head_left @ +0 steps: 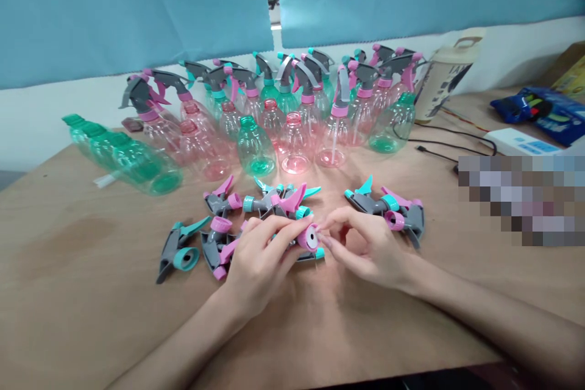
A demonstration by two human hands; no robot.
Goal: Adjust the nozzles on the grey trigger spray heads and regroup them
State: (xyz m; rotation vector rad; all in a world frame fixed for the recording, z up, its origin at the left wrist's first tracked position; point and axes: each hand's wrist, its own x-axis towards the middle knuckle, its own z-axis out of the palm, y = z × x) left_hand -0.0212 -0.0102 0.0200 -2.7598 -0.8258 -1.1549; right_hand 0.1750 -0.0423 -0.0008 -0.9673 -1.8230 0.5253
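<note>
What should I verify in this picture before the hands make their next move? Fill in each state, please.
1. Pink collar held by the left hand: ok, it is gripped.
2. White disc fully seated in the collar: cannot tell; it shows in the opening.
3. Right hand at the collar: ok, close beside its opening.
4. Anything pinched in the right hand: cannot tell, too small and blurred.
5. Left hand clear of loose spray heads: not ok, several lie close by.
6. Front-centre green bottle upright: ok, its neck uncapped.

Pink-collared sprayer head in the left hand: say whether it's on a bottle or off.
Off. The pink collar shows its white inside; no bottle is attached.
</note>
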